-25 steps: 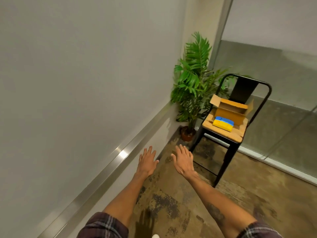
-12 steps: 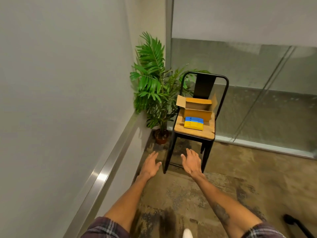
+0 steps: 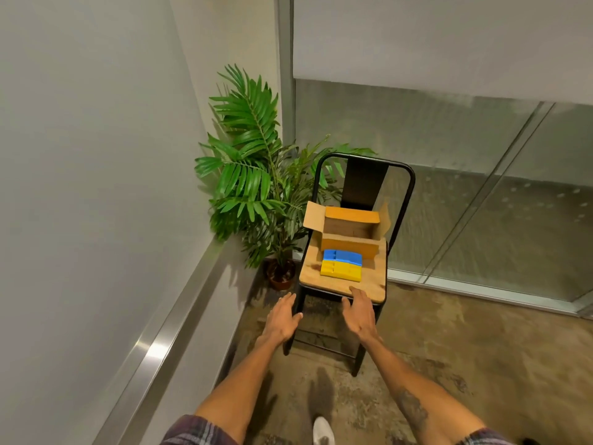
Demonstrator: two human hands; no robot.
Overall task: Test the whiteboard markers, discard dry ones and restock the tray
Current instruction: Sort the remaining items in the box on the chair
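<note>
- Single view: a wide-angle camera worn on the head looks forward and steeply down from standing height into a room corner.
- Centre: a chair (image 3: pixel 372 279) stands near the lens, seen from above and in front, its seat towards the camera and its back on the far side.
- Lower edge: both forearms enter from below. The left hand (image 3: pixel 282 319) and right hand (image 3: pixel 361 313) are outstretched at the seat's front edge, and a shoe (image 3: pixel 322 430) lies directly beneath the lens.
- Left margin: a wall (image 3: pixel 96 155) recedes obliquely towards the corner.
- Right margin: a glass partition (image 3: pixel 481 187) faces the camera.
- Far corner: a plant (image 3: pixel 250 175) stands behind the chair, on its left.
</note>
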